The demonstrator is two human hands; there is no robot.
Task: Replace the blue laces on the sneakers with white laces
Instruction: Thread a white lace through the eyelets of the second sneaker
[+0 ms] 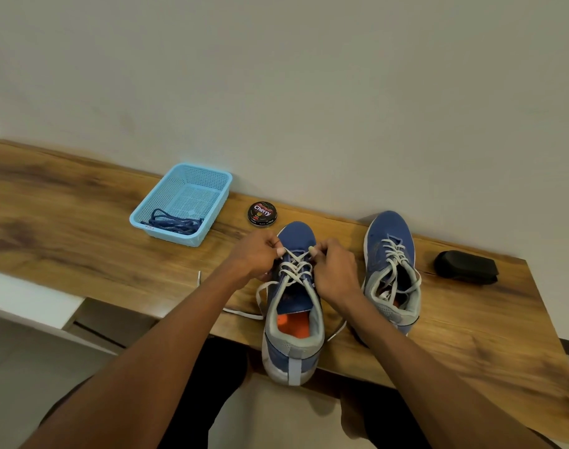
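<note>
Pinching white flat lace (294, 268) at both sides, left hand (260, 254) and right hand (333, 270) tighten the near blue mesh sneaker (292, 306) (centre, 6 o'clock); second sneaker (391, 270) at 3 o'clock looks laced, untied; blue laces (173, 222) binned at 10 o'clock.

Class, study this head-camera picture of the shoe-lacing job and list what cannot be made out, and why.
- Head view: the lower eyelets of the near sneaker are hidden by the left hand and right hand.
- The small print on the polish tin is too small to read.
- How many blue laces lie tangled in the basket cannot be counted.
- The black object is too dark to identify.
</note>
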